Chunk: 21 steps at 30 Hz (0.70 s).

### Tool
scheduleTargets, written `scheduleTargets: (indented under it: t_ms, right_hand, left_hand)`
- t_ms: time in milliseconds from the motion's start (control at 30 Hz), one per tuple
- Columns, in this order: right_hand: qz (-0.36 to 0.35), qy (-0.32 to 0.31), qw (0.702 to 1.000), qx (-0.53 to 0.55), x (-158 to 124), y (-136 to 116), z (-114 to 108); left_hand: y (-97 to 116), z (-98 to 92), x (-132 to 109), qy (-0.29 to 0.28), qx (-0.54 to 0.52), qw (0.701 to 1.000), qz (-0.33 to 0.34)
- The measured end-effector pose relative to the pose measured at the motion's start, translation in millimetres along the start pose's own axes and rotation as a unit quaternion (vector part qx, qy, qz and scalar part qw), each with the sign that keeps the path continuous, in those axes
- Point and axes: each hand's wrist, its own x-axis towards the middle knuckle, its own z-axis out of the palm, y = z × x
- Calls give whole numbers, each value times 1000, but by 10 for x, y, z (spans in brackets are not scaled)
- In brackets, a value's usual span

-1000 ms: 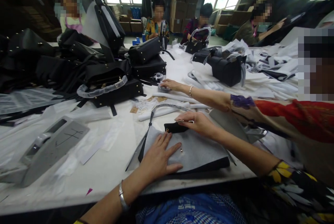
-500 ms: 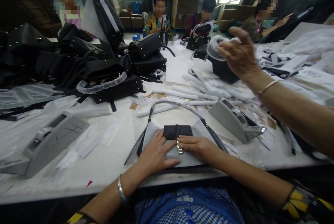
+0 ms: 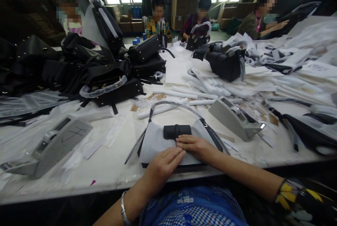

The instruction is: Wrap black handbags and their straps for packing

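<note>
A handbag (image 3: 152,145) lies before me on the table, black, with a pale grey sheet over its front and a wrapped handle arched behind it. Its black flap (image 3: 170,132) has a strap down the middle. My right hand (image 3: 201,148) lies on the flap and strap, fingers stretched out. Low on the bag front, my left hand (image 3: 163,164) has its fingers drawn together at the small metal clasp, touching my right fingertips. Both hands cover most of the clasp.
Grey tape dispensers stand left (image 3: 61,145) and right (image 3: 234,119) of the bag. Black bags (image 3: 113,89) pile up at the left. Another black bag (image 3: 223,62) sits among white paper rolls (image 3: 200,85) and plastic. A black bag (image 3: 310,127) lies at the right edge. Several people sit beyond.
My left hand has slid down and right, its spread fingers closing over the clasp. Another person's arm with a bangle, holding clear tape-like material, has left the right side.
</note>
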Motion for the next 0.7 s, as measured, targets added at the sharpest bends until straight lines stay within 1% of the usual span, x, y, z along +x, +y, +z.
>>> scheduleTargets:
  t_ms: [67,167,267,367,433,567,700]
  right_hand:
    - [-3,1,1000,-7,-4,5,7]
    - [-8,6,1000,-10,36,1,-26]
    - [-27,-30,999,-37,167,-21,-140]
    - [-61,-82,993,-57,328,-29,-265]
    - [-81,-98,990,-56,404,-11,-306]
    - [-99,-112,986,-72,450,55,-286]
    - [-87,-103,985,-109,418,63,-213]
  left_hand:
    - [11,21,-2,-21,-58,998,-6]
    - [19,14,2,-56,-116,990,-51]
    - [58,-38,29,-87,-144,983,-79]
    - [105,-85,66,-88,-161,978,-98]
    - [127,-100,84,-78,-173,976,-110]
    - [143,-102,100,-66,-184,974,-117]
    - [140,-80,87,-64,-161,979,-107]
